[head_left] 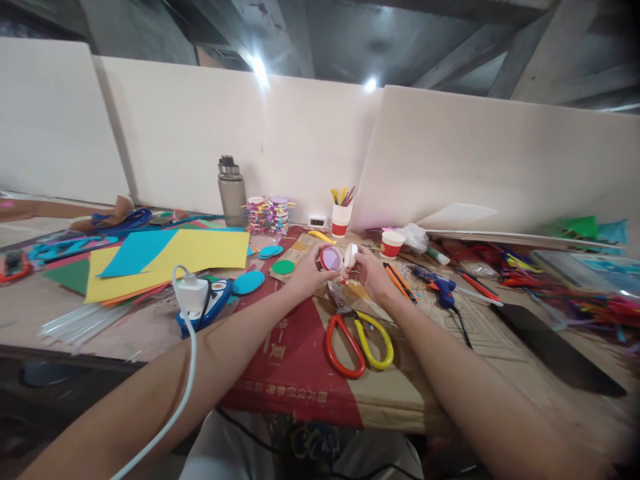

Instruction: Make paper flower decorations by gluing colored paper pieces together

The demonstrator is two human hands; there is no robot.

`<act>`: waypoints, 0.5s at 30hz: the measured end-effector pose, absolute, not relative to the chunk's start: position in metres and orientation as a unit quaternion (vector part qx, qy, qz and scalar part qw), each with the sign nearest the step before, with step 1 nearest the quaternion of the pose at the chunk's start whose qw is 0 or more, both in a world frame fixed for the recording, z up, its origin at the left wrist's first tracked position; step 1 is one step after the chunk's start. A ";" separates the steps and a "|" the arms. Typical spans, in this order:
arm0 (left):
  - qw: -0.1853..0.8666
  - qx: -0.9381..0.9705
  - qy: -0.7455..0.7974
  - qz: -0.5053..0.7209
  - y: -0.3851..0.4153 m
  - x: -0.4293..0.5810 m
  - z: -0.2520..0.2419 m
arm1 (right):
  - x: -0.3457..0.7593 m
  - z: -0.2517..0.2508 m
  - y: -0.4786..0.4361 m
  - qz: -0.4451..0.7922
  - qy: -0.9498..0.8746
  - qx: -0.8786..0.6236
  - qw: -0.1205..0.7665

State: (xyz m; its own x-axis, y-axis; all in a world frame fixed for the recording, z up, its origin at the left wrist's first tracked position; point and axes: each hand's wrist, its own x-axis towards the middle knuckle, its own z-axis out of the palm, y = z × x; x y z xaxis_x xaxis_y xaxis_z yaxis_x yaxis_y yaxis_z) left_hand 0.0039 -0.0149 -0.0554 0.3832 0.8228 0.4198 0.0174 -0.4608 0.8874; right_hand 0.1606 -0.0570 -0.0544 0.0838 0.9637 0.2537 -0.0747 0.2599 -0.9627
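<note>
Near the middle of the table, my left hand [311, 272] has its fingers wrapped round a small round piece with a purple face [331, 259]. Close beside it on the right, my right hand [369, 272] grips a small white round piece [351, 256]. The two pieces are held side by side, and whether they touch is too small to tell. Below my hands, scissors [359, 341] with one red and one yellow handle lie on red and brown cardboard [295, 380]. A green disc [283, 267] lies left of my left hand.
Coloured sheets [200, 252], a power strip [220, 300] and blue discs [249, 283] are at left. Behind stand a bottle [231, 193], stacked pieces [279, 215] and cups [342, 220]. A glue gun [443, 287], cutters [399, 283] and a black slab [557, 347] lie at right.
</note>
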 end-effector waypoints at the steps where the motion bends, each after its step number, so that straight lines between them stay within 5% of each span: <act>1: 0.467 0.692 0.286 0.470 -0.016 0.004 -0.055 | 0.160 -0.054 -0.057 0.463 -0.494 -0.410 0.611; 7: 0.648 0.545 0.275 0.455 -0.024 0.007 -0.051 | 0.158 -0.048 -0.060 0.546 -0.417 -0.379 0.621; 15: 0.610 0.548 0.348 0.455 -0.022 0.005 -0.050 | 0.161 -0.049 -0.061 0.572 -0.366 -0.385 0.626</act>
